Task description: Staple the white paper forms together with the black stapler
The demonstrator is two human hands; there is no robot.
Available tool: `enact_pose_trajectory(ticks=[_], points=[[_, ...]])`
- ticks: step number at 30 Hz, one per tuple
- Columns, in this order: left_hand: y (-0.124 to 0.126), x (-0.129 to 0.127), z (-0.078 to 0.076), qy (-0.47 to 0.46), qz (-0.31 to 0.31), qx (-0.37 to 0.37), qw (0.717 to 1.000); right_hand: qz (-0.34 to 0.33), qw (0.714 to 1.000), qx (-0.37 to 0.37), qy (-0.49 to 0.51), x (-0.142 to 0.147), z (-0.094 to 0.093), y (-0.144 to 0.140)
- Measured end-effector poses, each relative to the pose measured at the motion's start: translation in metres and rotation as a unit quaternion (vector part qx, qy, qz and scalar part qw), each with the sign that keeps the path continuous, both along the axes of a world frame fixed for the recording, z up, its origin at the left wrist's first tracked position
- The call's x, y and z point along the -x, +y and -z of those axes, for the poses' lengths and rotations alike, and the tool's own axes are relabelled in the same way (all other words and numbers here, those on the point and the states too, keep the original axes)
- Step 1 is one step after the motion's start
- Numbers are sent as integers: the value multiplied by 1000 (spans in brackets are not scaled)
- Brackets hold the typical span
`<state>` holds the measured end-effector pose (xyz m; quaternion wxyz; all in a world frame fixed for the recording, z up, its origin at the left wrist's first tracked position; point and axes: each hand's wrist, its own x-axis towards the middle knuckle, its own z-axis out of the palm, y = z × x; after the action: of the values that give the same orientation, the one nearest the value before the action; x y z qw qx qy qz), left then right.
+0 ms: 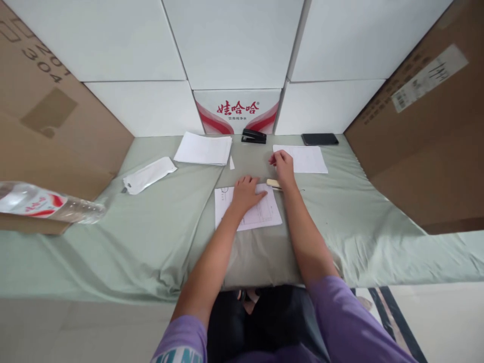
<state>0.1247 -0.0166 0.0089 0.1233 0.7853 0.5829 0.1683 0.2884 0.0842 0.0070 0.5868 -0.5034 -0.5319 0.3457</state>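
From the head camera I see my left hand (246, 192) spread flat on a printed sheet (247, 207), pinning it to the green cloth (151, 237). My right hand (283, 167), fingers loosely curled and empty, touches the edge of a second sheet (304, 159) beside a small tan object (273, 183), with the black stapler (254, 136) beyond.

White printed sheet (260, 212) flat on green cloth, near a second sheet (304, 158) farther back.

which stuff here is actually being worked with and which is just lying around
In hand:
left hand flat on printed sheet
right hand at the edge of right sheet, over small tan object

Lying about:
paper stack
stapler
phone
white pouch
water bottle
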Motion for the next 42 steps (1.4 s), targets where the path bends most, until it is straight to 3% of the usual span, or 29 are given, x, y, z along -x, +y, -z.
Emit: enact_pose_trajectory(ticks=[10, 20, 24, 30, 38, 42], points=[[2, 0, 0, 15, -16, 21, 1000, -26, 991, 63, 117, 0, -27, -8], [2, 14, -6, -4, -48, 49, 998, -113, 989, 97, 1, 5, -51, -19], [3, 31, -16, -60, -65, 68, 994, -177, 975, 100, -95, 8, -60, -26], [5, 55, -23, -134, -119, 19, 984, -313, 900, 129, -274, 19, -67, -35], [10, 79, -24, -290, -76, 2, 954, -385, 871, 121, -280, 35, -78, -48], [7, 84, -30, -389, -38, 7, 921, -413, 867, 90, -262, 45, -81, -55]])
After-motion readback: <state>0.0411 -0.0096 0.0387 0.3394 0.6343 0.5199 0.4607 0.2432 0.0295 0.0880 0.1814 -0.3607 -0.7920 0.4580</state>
